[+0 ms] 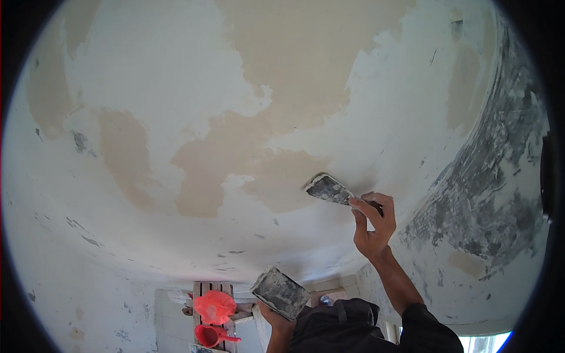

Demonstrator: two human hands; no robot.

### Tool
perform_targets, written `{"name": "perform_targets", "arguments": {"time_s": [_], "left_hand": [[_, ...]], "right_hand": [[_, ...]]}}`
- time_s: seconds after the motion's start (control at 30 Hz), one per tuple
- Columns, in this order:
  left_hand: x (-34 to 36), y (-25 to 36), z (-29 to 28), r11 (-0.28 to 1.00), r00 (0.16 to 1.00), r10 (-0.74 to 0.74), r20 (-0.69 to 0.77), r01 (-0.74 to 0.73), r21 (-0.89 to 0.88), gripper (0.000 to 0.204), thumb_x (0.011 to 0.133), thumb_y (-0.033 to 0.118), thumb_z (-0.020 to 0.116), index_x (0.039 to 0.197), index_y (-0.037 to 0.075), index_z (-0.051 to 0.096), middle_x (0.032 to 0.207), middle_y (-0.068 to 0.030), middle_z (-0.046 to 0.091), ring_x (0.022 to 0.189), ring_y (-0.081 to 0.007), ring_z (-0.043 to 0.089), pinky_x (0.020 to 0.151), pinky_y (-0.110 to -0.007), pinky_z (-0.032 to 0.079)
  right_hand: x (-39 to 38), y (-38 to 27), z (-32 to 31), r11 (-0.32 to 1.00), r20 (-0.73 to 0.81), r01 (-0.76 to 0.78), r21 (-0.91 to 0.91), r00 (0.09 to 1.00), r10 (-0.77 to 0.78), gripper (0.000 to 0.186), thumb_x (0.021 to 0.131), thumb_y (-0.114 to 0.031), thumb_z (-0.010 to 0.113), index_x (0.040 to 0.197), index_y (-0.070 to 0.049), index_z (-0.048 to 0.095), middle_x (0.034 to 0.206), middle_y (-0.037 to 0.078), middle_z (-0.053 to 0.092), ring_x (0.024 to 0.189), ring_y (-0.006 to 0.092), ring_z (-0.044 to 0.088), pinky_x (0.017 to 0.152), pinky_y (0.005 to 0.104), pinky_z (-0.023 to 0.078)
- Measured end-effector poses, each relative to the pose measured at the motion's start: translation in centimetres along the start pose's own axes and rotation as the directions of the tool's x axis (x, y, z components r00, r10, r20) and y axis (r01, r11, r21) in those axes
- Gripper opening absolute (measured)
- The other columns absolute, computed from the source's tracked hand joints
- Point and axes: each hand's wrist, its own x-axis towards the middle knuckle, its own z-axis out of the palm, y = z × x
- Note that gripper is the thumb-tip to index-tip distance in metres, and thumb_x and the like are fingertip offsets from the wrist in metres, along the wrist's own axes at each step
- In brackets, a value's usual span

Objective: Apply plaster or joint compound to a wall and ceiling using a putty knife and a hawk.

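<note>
My right hand grips a putty knife by its handle, arm raised. The blade, smeared with pale putty, lies against or very close to the wall, which is patched in white and beige. Lower down, close to my body, my left hand holds a plastering trowel with a rectangular grey plate. Its broad face is caked with dried putty, and the plate covers most of my fingers and any handle. The trowel sits apart from the wall.
Below to the left, a slatted wooden bench carries a red plastic bag and a red dipper with a handle. Rough dark grey patches cover the curving wall on the right. A bright window shows at lower right.
</note>
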Motion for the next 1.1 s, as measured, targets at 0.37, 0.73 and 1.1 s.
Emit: {"name": "perform_targets", "arguments": {"time_s": [0.37, 0.73, 1.1], "left_hand": [[0.2, 1.0, -0.5, 1.0, 0.997, 0.025, -0.068, -0.026, -0.014, 0.054, 0.1, 0.047, 0.034, 0.136, 0.01, 0.049, 0.128, -0.0113, 0.058, 0.116, -0.0311, 0.059, 0.095, -0.049, 0.052], [0.7, 1.1, -1.8, 0.989, 0.995, 0.043, -0.093, -0.055, -0.138, 0.053, 0.1, 0.044, 0.033, 0.137, 0.008, 0.048, 0.129, -0.0123, 0.058, 0.115, -0.0316, 0.061, 0.094, -0.049, 0.053], [-0.1, 2.2, -4.2, 0.95, 0.979, 0.115, -0.169, -0.158, -0.268, 0.041, 0.089, 0.006, 0.042, 0.128, -0.002, 0.053, 0.111, -0.0175, 0.067, 0.095, -0.0296, 0.07, 0.083, -0.043, 0.06]], "right_hand": [[-0.8, -1.0, 1.0, 0.997, -0.097, -0.077, 0.032, 0.992, 0.08, 0.033, 0.074, 0.013, 0.069, 0.098, -0.009, 0.076, 0.1, 0.008, 0.056, 0.077, 0.0179, 0.056, 0.061, 0.0272, 0.046], [-3.1, -0.2, -0.1, 0.984, 0.005, -0.163, 0.076, 0.987, 0.163, 0.021, 0.081, 0.005, 0.068, 0.101, 0.001, 0.069, 0.1, 0.012, 0.055, 0.088, 0.0229, 0.06, 0.072, 0.0296, 0.052], [-11.5, -0.8, -1.8, 0.974, 0.23, -0.208, -0.094, 0.947, 0.224, 0.019, 0.093, -0.017, 0.065, 0.104, -0.002, 0.064, 0.101, 0.012, 0.053, 0.089, 0.0272, 0.055, 0.07, 0.0362, 0.045]]}}
